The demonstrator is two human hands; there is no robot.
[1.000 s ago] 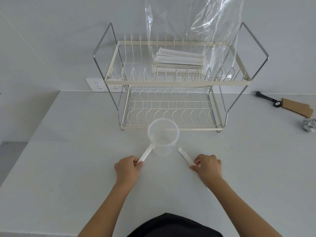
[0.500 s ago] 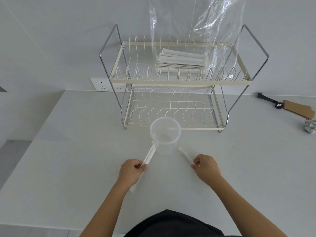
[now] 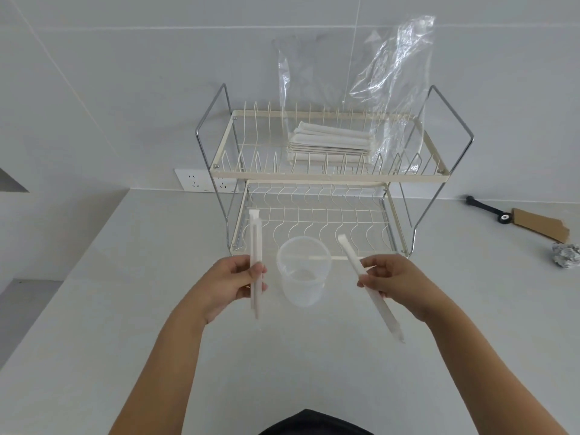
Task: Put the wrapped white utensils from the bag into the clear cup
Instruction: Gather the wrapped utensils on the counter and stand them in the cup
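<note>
The clear cup (image 3: 303, 279) stands upright and empty on the white counter, between my two hands. My left hand (image 3: 230, 285) grips wrapped white utensils (image 3: 255, 246) held nearly upright, just left of the cup. My right hand (image 3: 394, 282) grips one wrapped white utensil (image 3: 348, 251) that slants from upper left to lower right, to the right of the cup. A stack of more wrapped utensils (image 3: 329, 142) lies inside the clear plastic bag (image 3: 395, 89) on the rack's upper shelf.
A cream two-tier wire dish rack (image 3: 314, 177) stands right behind the cup against the wall. At the far right lie a black-handled tool with a cardboard piece (image 3: 533, 222) and a foil ball (image 3: 566, 260). A wall socket (image 3: 201, 180) sits left of the rack.
Both hands have lifted their wrapped utensils off the counter and raised them beside the cup. The left one has swung nearly upright. The camera has tilted up a little.
</note>
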